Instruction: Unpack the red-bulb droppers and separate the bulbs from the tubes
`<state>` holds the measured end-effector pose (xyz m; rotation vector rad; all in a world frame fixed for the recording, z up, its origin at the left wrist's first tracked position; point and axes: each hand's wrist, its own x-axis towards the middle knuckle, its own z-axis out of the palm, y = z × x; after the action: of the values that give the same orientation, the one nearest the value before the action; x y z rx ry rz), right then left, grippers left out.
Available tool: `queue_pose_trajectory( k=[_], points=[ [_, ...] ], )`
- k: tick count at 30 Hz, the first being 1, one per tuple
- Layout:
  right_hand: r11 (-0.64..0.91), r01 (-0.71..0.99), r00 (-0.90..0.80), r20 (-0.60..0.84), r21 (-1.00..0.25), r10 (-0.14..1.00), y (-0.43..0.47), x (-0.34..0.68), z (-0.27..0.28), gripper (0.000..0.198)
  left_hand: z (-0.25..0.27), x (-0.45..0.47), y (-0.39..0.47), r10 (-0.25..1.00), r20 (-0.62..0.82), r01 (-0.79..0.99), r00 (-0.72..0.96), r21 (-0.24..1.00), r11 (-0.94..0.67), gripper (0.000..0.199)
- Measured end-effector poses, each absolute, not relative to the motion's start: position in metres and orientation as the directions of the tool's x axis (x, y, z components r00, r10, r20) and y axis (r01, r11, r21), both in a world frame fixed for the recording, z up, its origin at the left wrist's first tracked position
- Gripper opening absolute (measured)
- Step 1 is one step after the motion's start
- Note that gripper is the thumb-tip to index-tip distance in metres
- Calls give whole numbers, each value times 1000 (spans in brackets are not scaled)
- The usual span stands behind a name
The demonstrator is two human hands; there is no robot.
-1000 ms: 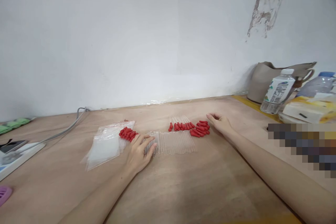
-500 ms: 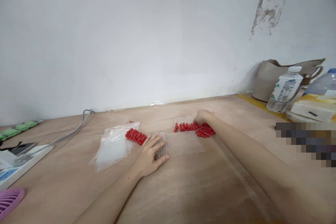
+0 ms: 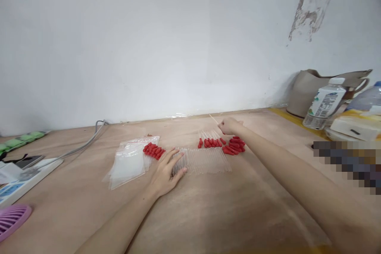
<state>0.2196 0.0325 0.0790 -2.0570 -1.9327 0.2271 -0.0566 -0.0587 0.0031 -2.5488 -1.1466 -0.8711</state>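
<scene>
The right hand (image 3: 230, 126) pinches one glass pipette tube (image 3: 213, 119) above the red rubber bulbs (image 3: 235, 145) (near the table's back edge). The left hand (image 3: 166, 168) lies flat, fingers spread, on the row of bare tubes (image 3: 205, 159); most tubes look unfitted.

A small, informal packing workshop is shown. A bare plywood worktop (image 3: 226, 206) is set against a plain white wall (image 3: 149, 39), where the paint is peeled at the far right (image 3: 312, 4). Batch work is suggested by rows of clear glass tubes (image 3: 205, 160), heaps of red rubber caps (image 3: 154, 150) and a stack of small zip bags (image 3: 127, 162). Personal things are kept at the right side: a beige handbag (image 3: 309, 87) and water bottles (image 3: 324, 104). At the left, a power strip with a grey cable (image 3: 80, 147) is seen.
</scene>
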Motion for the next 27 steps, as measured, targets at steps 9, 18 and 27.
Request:
queue_pose_trajectory(
  k=[9, 18, 27],
  points=[
    [673, 726, -410, 697, -142, 588, -77, 213, 5, 15, 4, -36, -72, 509, 703, 676, 496, 54, -734, 42],
    [781, 624, -515, 740, -22, 432, -93, 193, -12, 16, -3, -8, -83, 220, 679, 497, 700, -242, -834, 16],
    [833, 553, -568, 731, -2, 379, -91, 198, -21, 17, -6, -10, -86, 284, 649, 492, 706, -162, -855, 16]
  ],
)
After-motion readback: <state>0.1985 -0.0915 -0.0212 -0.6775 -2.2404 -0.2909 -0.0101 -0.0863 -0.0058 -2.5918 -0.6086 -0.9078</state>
